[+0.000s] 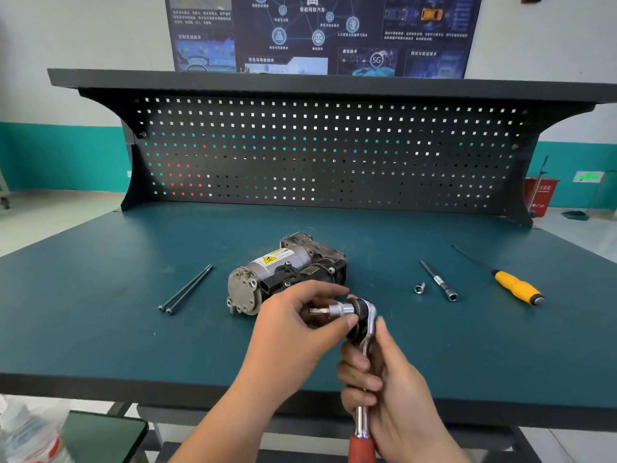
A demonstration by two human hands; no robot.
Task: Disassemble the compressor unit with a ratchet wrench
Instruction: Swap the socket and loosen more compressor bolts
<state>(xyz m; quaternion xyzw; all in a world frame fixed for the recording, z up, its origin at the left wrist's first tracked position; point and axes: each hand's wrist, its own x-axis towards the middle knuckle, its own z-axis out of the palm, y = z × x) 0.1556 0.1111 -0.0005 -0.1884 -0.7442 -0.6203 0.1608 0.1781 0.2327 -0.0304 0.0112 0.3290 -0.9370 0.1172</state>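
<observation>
Two hands meet over the near middle of a green bench (100,329), fitting a tool rather than using it. The right hand (387,389) is wrapped closed around the steel shaft of a ratchet (362,345), red grip toward 6 o'clock and head at 12, held upright so the drive faces left. The left hand (300,325) pinches a socket bit (335,310) between thumb and fingers, the bit lying level against the ratchet head and its tip pointing to 9 o'clock. It looks like the bit is being seated on or pulled off the drive; which one cannot be told.

Just beyond the hands, at 12 o'clock, the compressor (287,272) lies on its side, round end cover facing the person, yellow warning label on top. No tool touches it.

At 9 o'clock, two long bolts (185,289) lie side by side, probably already drawn from the housing and set apart. At 3 o'clock sit a small socket (419,287), an extension bar (438,280) and, farther out, a yellow screwdriver (516,287), all within reach of the right hand as spare fittings.

Behind the bench stands a pegboard (317,152) with no tools hung.
</observation>
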